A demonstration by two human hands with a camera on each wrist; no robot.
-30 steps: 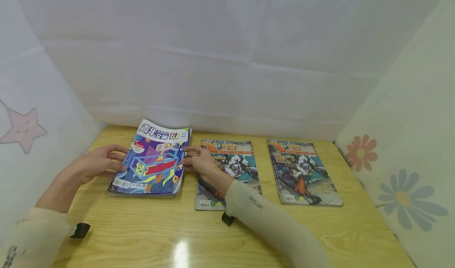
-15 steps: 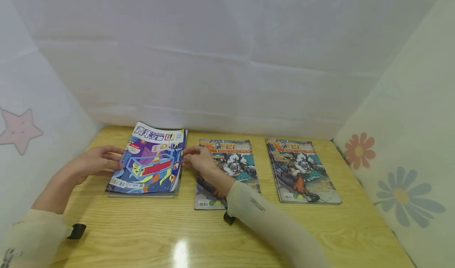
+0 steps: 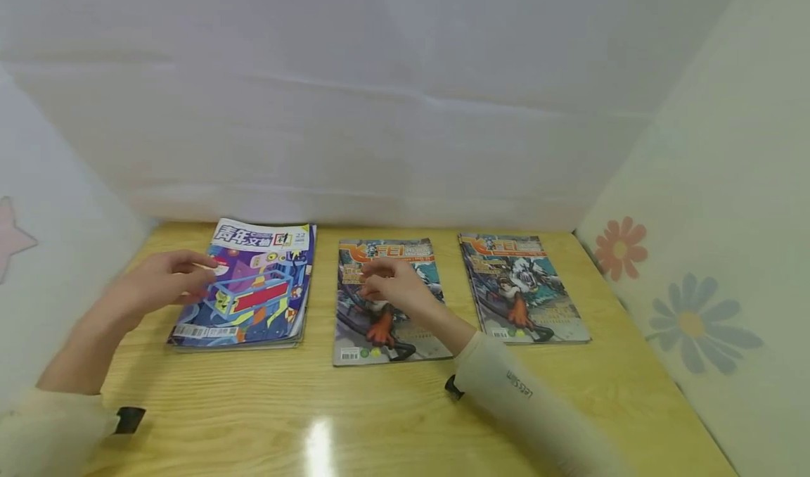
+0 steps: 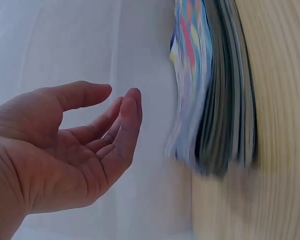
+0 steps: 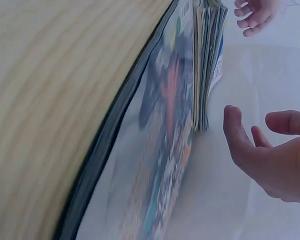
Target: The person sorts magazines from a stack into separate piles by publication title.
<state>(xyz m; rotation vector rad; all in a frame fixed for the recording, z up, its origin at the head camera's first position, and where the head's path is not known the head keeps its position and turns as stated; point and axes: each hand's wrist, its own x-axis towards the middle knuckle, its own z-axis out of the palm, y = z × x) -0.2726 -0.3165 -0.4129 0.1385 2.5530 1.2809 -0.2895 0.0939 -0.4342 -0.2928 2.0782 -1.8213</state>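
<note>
A stack of magazines with a purple and blue cover on top (image 3: 259, 294) lies at the left of the table. My left hand (image 3: 161, 283) hovers at the stack's left edge, fingers loosely bent; in the left wrist view a gap separates this hand (image 4: 80, 145) from the stack's page edges (image 4: 225, 90). Over the middle magazine (image 3: 361, 322), which has a grey and teal cover with orange lettering, is my right hand (image 3: 405, 287). The right wrist view shows that hand (image 5: 275, 155) raised above the cover (image 5: 150, 150), fingers loosely bent and holding nothing.
Farther right lies another magazine pile (image 3: 522, 287) with the same cover as the middle one. All rest on a light wooden table (image 3: 253, 406). A white cloth backdrop (image 3: 380, 146) rises behind, with a flower-patterned side panel (image 3: 709, 252) at the right.
My right hand has left the right edge of the purple-topped stack and moved right, over the middle magazine. My left hand has lifted slightly off the stack's left edge. The head view has shifted.
</note>
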